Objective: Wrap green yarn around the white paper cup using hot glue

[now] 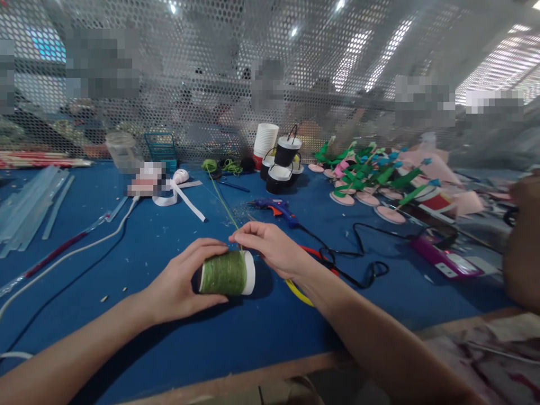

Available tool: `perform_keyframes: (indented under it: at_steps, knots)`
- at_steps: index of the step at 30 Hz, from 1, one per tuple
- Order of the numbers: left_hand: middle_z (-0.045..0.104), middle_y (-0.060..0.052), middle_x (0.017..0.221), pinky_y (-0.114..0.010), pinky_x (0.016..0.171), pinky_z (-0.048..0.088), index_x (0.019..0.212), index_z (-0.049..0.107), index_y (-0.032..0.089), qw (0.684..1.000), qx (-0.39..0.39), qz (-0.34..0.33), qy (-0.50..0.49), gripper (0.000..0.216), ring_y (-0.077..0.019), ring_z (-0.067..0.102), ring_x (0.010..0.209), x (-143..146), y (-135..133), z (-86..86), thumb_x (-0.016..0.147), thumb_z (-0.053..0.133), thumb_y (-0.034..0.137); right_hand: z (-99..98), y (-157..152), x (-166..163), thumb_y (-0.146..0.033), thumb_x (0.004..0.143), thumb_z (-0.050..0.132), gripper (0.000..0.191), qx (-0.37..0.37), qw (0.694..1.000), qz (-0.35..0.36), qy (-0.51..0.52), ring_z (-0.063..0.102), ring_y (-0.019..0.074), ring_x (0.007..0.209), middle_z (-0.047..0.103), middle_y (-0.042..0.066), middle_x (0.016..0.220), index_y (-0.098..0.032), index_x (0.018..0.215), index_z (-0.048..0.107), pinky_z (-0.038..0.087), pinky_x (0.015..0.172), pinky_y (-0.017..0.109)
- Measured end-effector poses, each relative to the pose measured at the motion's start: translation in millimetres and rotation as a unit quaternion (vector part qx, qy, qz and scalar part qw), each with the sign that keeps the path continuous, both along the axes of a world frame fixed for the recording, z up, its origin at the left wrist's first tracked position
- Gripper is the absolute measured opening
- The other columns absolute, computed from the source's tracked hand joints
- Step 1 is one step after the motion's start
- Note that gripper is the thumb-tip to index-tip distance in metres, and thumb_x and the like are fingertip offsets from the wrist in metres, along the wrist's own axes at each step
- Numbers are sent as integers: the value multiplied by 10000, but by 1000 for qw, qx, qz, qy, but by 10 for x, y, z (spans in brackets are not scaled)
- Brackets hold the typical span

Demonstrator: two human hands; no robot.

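My left hand (188, 281) is wrapped around a paper cup (225, 274) lying on its side, its middle covered in wound green yarn. The cup's white end (250, 273) points right and stays bare. With thumb and fingers pinched, my right hand (265, 244) grips a strand of green yarn (228, 209) just above the cup. That strand stretches away across the table to a small green yarn ball (210, 165) at the back. Past my right hand lies a blue glue gun (276, 209) with an orange trigger.
White stacked cups (265, 140) and black-and-white little buckets (282, 169) stand at the back. Green paper flowers on pink discs (367, 198) crowd the right. A purple power strip (445, 259) and black cord lie nearer. White ribbon (185, 197) and translucent sticks (31, 205) are left.
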State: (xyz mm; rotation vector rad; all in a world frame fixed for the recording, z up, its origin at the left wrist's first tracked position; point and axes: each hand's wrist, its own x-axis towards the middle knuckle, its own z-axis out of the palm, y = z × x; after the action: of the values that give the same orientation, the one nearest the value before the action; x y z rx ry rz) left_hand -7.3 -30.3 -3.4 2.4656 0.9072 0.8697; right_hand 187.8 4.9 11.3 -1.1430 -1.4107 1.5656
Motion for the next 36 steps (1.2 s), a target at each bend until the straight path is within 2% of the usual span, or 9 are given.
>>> perform_keyframes:
  at_steps: [8, 13, 23, 31, 36]
  knots:
    - [522, -124, 1165, -393, 911, 448, 1192, 416, 200, 1000, -23, -14, -6, 531, -257, 513, 1090, -15, 26, -14, 741, 651, 354, 12, 31, 35, -344, 657, 637, 196, 39, 999, -17, -11, 481, 114, 657, 560, -13, 690, -177, 665, 535, 348, 680, 285]
    - [510, -120, 1180, -404, 927, 435, 1197, 407, 213, 999, -29, -29, -7, 526, -256, 497, 1111, -19, 33, -23, 749, 647, 351, -2, 43, 26, -373, 622, 665, 249, 51, 998, -18, -20, 443, 104, 619, 512, -35, 649, -165, 672, 538, 334, 640, 275]
    - [478, -139, 1215, -437, 923, 429, 1212, 389, 224, 999, -7, -39, -13, 484, -261, 475, 1130, -22, 25, -18, 790, 606, 318, -5, 4, 3, -402, 608, 667, 269, 28, 999, -7, -14, 426, 109, 590, 491, -38, 627, -179, 659, 525, 323, 563, 262]
    - [451, -124, 1199, -428, 894, 438, 1193, 407, 243, 1000, 14, -21, -8, 442, -271, 475, 1108, -36, 24, -42, 797, 595, 296, -25, 8, -2, -426, 595, 680, 295, 14, 1000, 3, 6, 465, 123, 648, 531, -15, 681, -179, 677, 540, 355, 630, 278]
    - [429, -128, 1191, -407, 878, 449, 1201, 377, 249, 999, 35, -35, -9, 423, -260, 476, 1100, -33, 26, -45, 820, 558, 221, -14, -10, -15, -466, 599, 676, 342, 3, 1000, 13, 26, 462, 120, 637, 523, -15, 677, -185, 676, 497, 370, 639, 286]
